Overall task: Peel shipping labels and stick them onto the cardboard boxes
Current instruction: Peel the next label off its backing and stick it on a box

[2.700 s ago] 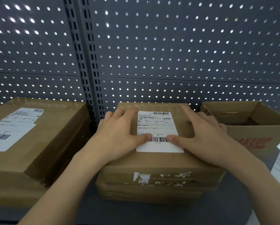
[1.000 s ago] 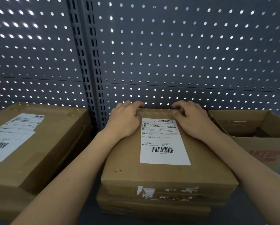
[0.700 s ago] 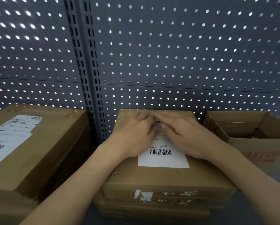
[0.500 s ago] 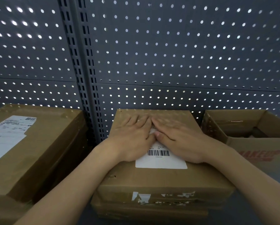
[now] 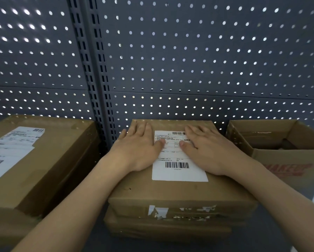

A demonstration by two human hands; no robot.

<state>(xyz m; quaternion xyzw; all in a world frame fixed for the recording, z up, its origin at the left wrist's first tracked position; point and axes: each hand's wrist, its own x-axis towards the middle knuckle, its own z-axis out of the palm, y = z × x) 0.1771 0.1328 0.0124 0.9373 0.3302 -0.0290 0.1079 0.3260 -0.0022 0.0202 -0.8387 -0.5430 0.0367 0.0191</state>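
The shipping label [image 5: 178,160] lay flat on top of the middle box [image 5: 180,193], toward its far edge. Both hands lay flat on that box, fingers straight and spread. The left hand [image 5: 138,148] pressed the label's left side and the right hand [image 5: 207,150] its right, thumbs on the print, probably to rub the glue down evenly. Left of the middle box stood a labelled box [image 5: 49,160]; to its right, an open box [image 5: 280,142].

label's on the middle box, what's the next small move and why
Probably slide both toward you: the left hand and right hand lie flat along the upper half of the shipping label on the middle box; its barcode end is uncovered.
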